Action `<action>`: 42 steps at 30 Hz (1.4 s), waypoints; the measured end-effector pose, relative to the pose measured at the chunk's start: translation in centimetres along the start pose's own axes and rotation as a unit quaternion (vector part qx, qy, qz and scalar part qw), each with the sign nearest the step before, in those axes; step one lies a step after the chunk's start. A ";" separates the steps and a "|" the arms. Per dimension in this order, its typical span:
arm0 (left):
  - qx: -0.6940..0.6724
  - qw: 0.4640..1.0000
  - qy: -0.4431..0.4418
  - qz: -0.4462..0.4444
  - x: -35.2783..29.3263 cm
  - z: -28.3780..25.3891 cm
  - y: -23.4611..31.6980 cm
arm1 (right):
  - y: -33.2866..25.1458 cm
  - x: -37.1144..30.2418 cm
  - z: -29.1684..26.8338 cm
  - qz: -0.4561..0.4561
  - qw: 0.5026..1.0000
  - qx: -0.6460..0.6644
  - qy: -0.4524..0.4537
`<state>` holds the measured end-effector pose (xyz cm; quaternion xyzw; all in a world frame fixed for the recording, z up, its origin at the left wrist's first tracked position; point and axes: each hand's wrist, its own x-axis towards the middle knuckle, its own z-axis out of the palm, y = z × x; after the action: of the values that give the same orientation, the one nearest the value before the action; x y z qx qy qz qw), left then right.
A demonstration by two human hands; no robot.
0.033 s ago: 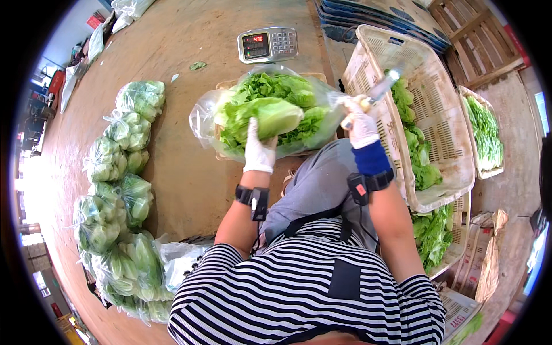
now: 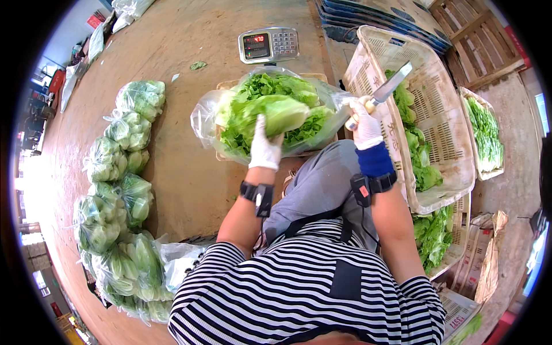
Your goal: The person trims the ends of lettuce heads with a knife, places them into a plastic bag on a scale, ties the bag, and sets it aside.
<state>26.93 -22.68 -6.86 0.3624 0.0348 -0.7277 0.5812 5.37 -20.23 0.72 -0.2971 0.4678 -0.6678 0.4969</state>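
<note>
My left hand [image 2: 265, 144], in a white glove, grips a head of lettuce [image 2: 282, 115] over a clear plastic bag [image 2: 202, 115]. More lettuce [image 2: 276, 86] fills the bag, which lies open on a tan basket [image 2: 219, 154]. Closed around the pale handle of a knife [image 2: 394, 83], my gloved right hand [image 2: 366, 126] is at the bag's right edge. The blade points up and right, over the side of a large crate. Whether those fingers also pinch the bag, I cannot tell.
Beyond the bag stands a digital scale display [image 2: 269, 46]. Several bagged lettuces [image 2: 103, 224] line the left. To my right are a large white crate [image 2: 443, 198] with loose lettuce [image 2: 422, 155] inside, a smaller lettuce crate [image 2: 486, 132], and wooden pallets [image 2: 477, 34] behind.
My left hand has shifted slightly right with the lettuce head. The knife in my right hand has turned a little, its blade now standing out more clearly.
</note>
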 end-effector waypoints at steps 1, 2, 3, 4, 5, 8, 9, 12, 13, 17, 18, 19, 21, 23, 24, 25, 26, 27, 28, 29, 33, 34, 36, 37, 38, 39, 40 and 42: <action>-0.005 1.000 0.017 -0.025 1.1 1.0 -1.2 | 0.2 0.0 -0.7 -0.010 1.000 0.007 -0.003; -0.003 0.999 0.003 -0.033 3.0 1.3 -2.6 | 0.5 -0.5 -0.3 -0.028 0.999 -0.002 0.015; -0.001 0.999 -0.010 -0.039 5.0 1.2 -4.0 | 0.9 -0.9 -0.2 -0.035 0.998 -0.045 -0.005; 0.014 0.999 0.027 -0.039 6.5 1.9 -5.3 | 1.3 -1.3 -0.5 -0.020 0.999 -0.043 -0.007; 0.083 0.992 0.095 -0.026 7.7 2.5 -6.4 | 1.5 -1.8 -0.7 -0.004 0.999 -0.040 -0.009; 0.250 0.955 0.151 0.043 10.2 2.1 -6.6 | 0.5 -5.4 -0.8 -0.064 0.972 -0.226 0.023; 0.187 0.981 0.048 -0.016 10.3 2.2 -6.5 | 0.7 -6.2 -3.4 -0.125 0.962 -0.241 0.024; 0.797 0.500 -0.198 0.275 6.7 1.8 -5.0 | -2.8 -12.8 -8.3 -0.040 0.982 -0.182 0.033; 0.745 0.528 -0.220 0.343 8.2 -1.8 -2.6 | -2.4 -14.8 -8.5 -0.009 0.990 -0.127 0.060; 0.164 0.971 -0.017 -0.174 2.0 0.1 -2.7 | -4.6 -24.1 -16.7 -0.044 0.921 -0.225 0.315; 0.172 0.967 -0.053 -0.181 0.8 0.0 -2.2 | -5.2 -25.8 -18.4 -0.057 0.917 -0.177 0.354; 0.197 0.962 -0.074 -0.174 -0.3 -0.5 -2.1 | -6.0 -27.5 -19.8 -0.068 0.911 -0.130 0.386; 0.239 0.958 -0.067 -0.141 -1.9 -1.4 -1.0 | -6.4 -29.2 -22.6 -0.061 0.866 -0.288 0.404; 0.259 0.958 -0.068 -0.099 -3.1 -2.6 0.3 | -7.7 -28.7 -23.4 -0.136 0.771 -0.523 0.336; 0.283 0.954 -0.066 -0.068 -3.8 -3.5 1.3 | -8.8 -27.6 -23.3 -0.185 0.722 -0.602 0.287; 0.276 0.957 -0.065 -0.059 -4.4 -4.3 2.0 | -9.7 -26.5 -23.2 -0.237 0.662 -0.672 0.232; 0.273 0.959 -0.063 -0.050 -5.1 -5.0 2.8 | -10.1 -25.3 -22.9 -0.207 0.690 -0.656 0.224; 0.269 0.960 -0.063 -0.041 -5.7 -5.4 3.5 | -10.1 -24.0 -24.0 -0.219 0.693 -0.657 0.199; 0.258 0.963 -0.061 -0.038 -6.4 -5.9 4.1 | -10.5 -22.8 -24.2 -0.228 0.695 -0.658 0.182; 0.269 0.961 -0.053 -0.021 -7.3 -6.3 4.8 | -10.8 -21.6 -24.3 -0.236 0.694 -0.660 0.165; 0.256 0.964 0.007 0.070 -11.6 -11.2 8.2 | -11.6 -17.9 -22.6 -0.191 0.642 -0.735 0.109; 0.254 0.963 0.015 0.093 -12.6 -12.4 8.9 | -11.4 -17.5 -22.6 -0.138 0.594 -0.789 0.073; 0.232 0.964 0.045 0.122 -14.8 -15.3 10.6 | -10.0 -17.2 -23.5 -0.122 0.568 -0.813 0.033; 0.217 0.964 0.066 0.139 -15.7 -16.6 11.4 | -9.6 -16.8 -24.6 -0.099 0.555 -0.826 0.023; 0.200 0.963 0.088 0.157 -16.5 -17.9 11.9 | -9.3 -16.6 -25.6 -0.089 0.586 -0.805 0.015; 0.186 0.961 0.110 0.173 -17.2 -19.1 12.4 | -9.1 -16.8 -26.0 -0.075 0.616 -0.784 0.008; 0.169 0.957 0.130 0.196 -17.6 -20.2 12.9 | -8.7 -16.8 -26.3 -0.074 0.617 -0.784 0.005; 0.144 0.953 0.154 0.217 -18.9 -21.1 14.0 | -8.4 -16.8 -26.0 -0.219 0.670 -0.706 0.065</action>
<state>50.52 -1.70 -6.44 0.5491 -0.0607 -0.5168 0.6539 -14.71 4.75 -0.38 -0.6091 0.7524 -0.2451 -0.0530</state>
